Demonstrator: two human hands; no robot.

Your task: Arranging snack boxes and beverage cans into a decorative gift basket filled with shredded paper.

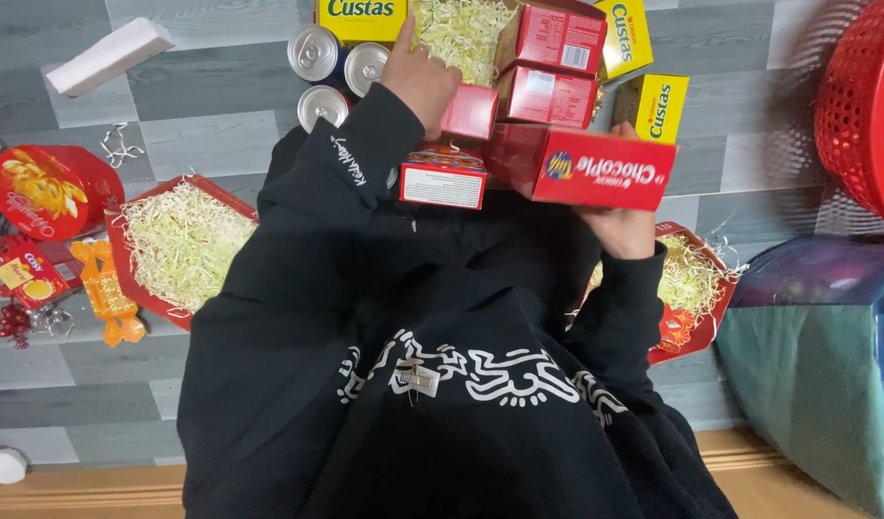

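Grey wood-look planks make up the floor (201,125), much of it hidden under the person's black printed sweatshirt (413,404), which fills the lower middle of the view. At the right edge a bluish-green wrapped bundle (826,375) is cut off and blurred; what it is cannot be told. Above it a red plastic basket (850,115) with an open lattice wall is also cut by the frame. Left of the body lies a red tray (134,279) filled with pale shredded paper; a second one (692,288) on the right is half hidden behind the right sleeve.

A long red cardboard box (581,168) sits in the right hand (620,231), whose grip is closed on it from below, fingers mostly hidden behind the box. It is held just beside a cluster of smaller red boxes (547,67) stacked over more shredded paper, with yellow boxes (653,106) around them, the top ones cut off. The left hand (418,77) rests on a small red box (469,113), fingers curled and pressing on it; whether it pinches the box cannot be told. Three silver can tops (326,77) stand just left of that wrist. A white block (110,56) lies far left.
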